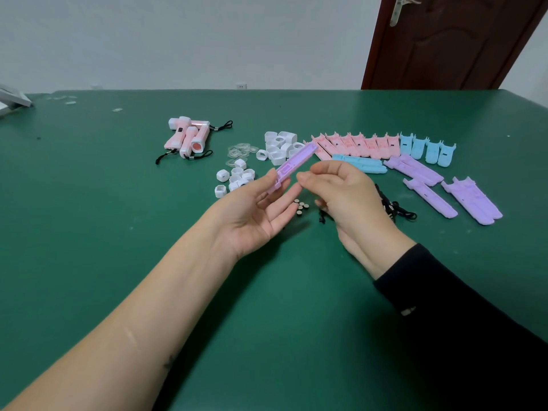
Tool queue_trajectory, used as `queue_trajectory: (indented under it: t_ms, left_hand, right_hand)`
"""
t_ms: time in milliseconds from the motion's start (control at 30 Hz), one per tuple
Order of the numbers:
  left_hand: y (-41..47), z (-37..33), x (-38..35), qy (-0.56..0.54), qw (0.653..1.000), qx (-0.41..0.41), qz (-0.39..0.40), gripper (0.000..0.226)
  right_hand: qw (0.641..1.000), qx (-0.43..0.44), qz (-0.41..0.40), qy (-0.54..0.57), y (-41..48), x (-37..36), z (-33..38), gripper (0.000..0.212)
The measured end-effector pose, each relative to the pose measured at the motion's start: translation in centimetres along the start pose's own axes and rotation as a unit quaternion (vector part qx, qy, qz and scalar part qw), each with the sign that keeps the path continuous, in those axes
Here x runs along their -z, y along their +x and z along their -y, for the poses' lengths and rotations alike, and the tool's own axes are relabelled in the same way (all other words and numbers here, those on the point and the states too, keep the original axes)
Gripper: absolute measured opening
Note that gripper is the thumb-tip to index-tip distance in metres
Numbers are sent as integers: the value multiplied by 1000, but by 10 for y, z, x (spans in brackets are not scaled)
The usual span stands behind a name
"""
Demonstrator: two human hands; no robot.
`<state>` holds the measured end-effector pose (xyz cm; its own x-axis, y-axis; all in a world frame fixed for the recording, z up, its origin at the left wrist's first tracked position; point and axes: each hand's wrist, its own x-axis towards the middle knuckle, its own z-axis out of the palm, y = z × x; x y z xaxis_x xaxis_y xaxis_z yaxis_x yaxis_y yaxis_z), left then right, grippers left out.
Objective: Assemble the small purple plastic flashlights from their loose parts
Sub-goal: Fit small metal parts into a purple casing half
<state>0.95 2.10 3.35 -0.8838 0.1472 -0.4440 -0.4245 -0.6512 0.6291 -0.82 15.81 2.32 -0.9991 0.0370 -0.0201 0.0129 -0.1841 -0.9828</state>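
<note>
Fingers of the left hand [255, 209] pinch a purple flashlight shell [292, 164] under the thumb.
Right hand [347, 197] fingertips bunch together just beside it, above the table [89, 232]; anything held is too small to tell.

You are wearing the only camera on your head, and it is looking forward and down over the green table [89, 247] from the near edge. It is sitting close: your forearms are running up from the bottom of the frame, and your left hand [252, 215] and right hand [347, 200] are landing near the centre, with the purple shell half [292, 164] that the left hand is pinching almost dead in the middle. The wide lens is bowing the table's far edge and taking in both far corners. Above that edge it is catching the white wall [178, 40] and, beyond the far right corner, a brown door [450, 48].
</note>
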Motion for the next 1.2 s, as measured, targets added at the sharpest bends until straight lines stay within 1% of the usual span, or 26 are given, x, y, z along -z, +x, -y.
queue_trajectory:
  t_ms: [100,167,267,367,467,567,700,867,967,1033,1100,1200]
  left_hand:
    - [-1,0,-1,-7,1000,8,5,12]
    - [-2,0,-2,-10,1000,10,6,12]
    - [-3,-1,-2,-12,1000,5,8,11]
    - [-2,-2,-1,-5,1000,-4,6,8]
    - [-1,-2,0,3,1000,-12,3,7]
    - [-1,-2,1,20,1000,-22,3,7]
    - [0,-2,2,38,998,-39,0,7]
    - [2,0,2,57,997,-60,-9,4]
    - [3,1,2,69,995,-73,-16,3]
    - [3,2,2,82,993,-85,-22,4]
    - [3,3,2,104,989,-102,-31,5]
    - [2,6,0,126,985,-116,-34,2]
  right_hand:
    - [997,50,-4,-51,-2,0,-2,16]
    - [996,63,-3,-71,-2,0,-3,13]
    - [995,67,-2,-69,-2,-1,-4,11]
    - [997,52,3,-57,-2,-2,-4,12]
    - [999,11,11,-49,0,1,-4,11]
    - [996,-13,15,-86,2,3,-5,4]
    - [994,-16,16,-111,3,3,-5,10]
    - [985,43,21,-166,1,2,-3,13]
    - [977,60,13,-205,-1,-1,-3,17]
    - [979,76,-12,-187,-1,-3,-2,14]
    - [980,99,-38,-170,-1,-3,-1,8]
    - [975,126,-46,-178,-1,-4,-1,5]
